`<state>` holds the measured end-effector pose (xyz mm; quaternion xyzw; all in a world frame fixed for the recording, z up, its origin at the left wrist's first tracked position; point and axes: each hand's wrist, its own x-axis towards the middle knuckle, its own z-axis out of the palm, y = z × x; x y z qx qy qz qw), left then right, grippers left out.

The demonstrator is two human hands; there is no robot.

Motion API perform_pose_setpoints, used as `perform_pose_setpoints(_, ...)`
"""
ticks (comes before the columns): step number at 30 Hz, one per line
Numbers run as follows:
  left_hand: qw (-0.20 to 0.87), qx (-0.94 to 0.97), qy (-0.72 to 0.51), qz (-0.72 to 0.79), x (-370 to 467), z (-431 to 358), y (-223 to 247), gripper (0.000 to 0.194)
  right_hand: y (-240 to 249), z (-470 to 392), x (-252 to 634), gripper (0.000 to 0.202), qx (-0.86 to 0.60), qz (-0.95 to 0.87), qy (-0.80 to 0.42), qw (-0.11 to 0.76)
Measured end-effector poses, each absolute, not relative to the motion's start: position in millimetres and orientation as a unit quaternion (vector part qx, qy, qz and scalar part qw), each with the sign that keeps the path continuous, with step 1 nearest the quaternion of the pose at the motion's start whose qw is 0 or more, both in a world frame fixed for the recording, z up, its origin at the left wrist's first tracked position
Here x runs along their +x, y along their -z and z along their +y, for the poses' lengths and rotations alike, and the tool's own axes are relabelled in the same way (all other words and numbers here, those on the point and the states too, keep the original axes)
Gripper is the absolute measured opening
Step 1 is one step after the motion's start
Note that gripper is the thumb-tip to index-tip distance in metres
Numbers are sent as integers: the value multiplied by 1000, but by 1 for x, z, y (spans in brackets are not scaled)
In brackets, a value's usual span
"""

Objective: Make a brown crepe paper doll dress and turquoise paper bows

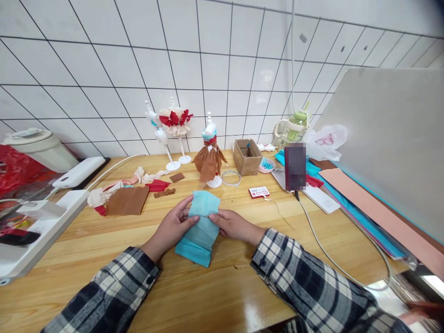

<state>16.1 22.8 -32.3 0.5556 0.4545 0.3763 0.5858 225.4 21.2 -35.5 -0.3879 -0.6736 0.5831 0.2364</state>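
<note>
Between my hands is a light blue piece of crepe paper, its lower part folded and darker, slanting down toward the wooden table. My left hand pinches its left side, thumb on top and fingers behind. On the opposite edge my right hand grips with thumb and fingers closed. A thin dark line, perhaps a needle or wire, crosses the paper between the two thumbs; I cannot tell which. Beyond the hands stands a small dress form in a brown skirt with a red and blue top.
Brown paper and red, cream scraps lie left. Two more dress forms stand at the back, near a cardboard box, pink bowl and wire ring. A phone with cable stands right; a power strip lies left.
</note>
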Motion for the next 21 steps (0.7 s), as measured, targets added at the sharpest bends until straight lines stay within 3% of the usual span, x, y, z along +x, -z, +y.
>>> perform_pose_setpoints(7,598,565,-356,444,18,21,30,87,36,24,226,47,-364,-731,-519,253)
perform_pose_setpoints(21,601,568,-352,438,18,19,30,93,37,25,226,41,-343,-753,-502,252)
